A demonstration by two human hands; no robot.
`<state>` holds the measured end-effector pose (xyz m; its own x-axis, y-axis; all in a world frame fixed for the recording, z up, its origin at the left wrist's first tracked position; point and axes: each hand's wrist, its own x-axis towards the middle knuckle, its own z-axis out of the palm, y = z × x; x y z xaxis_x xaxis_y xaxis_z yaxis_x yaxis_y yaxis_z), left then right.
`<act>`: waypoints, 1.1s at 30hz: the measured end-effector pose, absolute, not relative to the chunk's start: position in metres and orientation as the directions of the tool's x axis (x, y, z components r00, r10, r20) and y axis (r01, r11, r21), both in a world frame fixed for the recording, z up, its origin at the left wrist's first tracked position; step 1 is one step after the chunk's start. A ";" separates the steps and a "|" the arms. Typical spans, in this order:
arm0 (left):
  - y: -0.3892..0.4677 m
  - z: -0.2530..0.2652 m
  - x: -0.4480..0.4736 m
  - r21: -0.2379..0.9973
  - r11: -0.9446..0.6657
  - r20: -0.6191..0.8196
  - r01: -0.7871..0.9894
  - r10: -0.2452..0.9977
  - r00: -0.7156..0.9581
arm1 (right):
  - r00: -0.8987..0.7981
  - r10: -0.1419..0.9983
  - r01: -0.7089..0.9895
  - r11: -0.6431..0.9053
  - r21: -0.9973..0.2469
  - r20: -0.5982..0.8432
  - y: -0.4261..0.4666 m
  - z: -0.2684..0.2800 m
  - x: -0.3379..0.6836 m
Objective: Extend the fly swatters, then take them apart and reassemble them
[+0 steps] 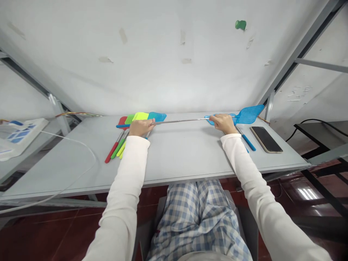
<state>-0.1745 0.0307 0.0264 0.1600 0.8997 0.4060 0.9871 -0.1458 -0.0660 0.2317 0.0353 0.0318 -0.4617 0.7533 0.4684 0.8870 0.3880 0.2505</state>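
Observation:
A blue fly swatter (pixel 249 114) with a long thin metal shaft is held level above the desk. My left hand (pixel 141 127) is closed around its handle end, and the blue grip pokes out to the left. Near the swatter's head, my right hand (pixel 223 123) is closed on the shaft; the blue mesh head sticks out beyond it to the right. Behind my left hand lie several more swatters, with red (pixel 123 120), green (pixel 129 118), yellow (pixel 141 116) and blue (pixel 157 116) heads, overlapping. Other blue-handled swatters (pixel 248 142) lie under and beside my right hand, partly hidden.
A dark-screened phone (pixel 266 139) lies on the grey desk (pixel 187 156) at the right. A white cable (pixel 89 152) curves across the left side. Metal frame posts (pixel 58 112) stand at both ends, and a white wall (pixel 174 79) rises behind.

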 end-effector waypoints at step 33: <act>0.020 0.020 -0.111 -0.051 -0.245 0.345 0.968 0.906 0.247 | -0.300 0.807 0.953 0.278 0.122 0.509 0.037 0.024 0.192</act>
<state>-0.1114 0.0197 0.0201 0.2471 0.9056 0.3448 0.9682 -0.2448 -0.0510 0.1920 0.0374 0.0241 -0.3002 0.8067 0.5090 0.9529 0.2776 0.1220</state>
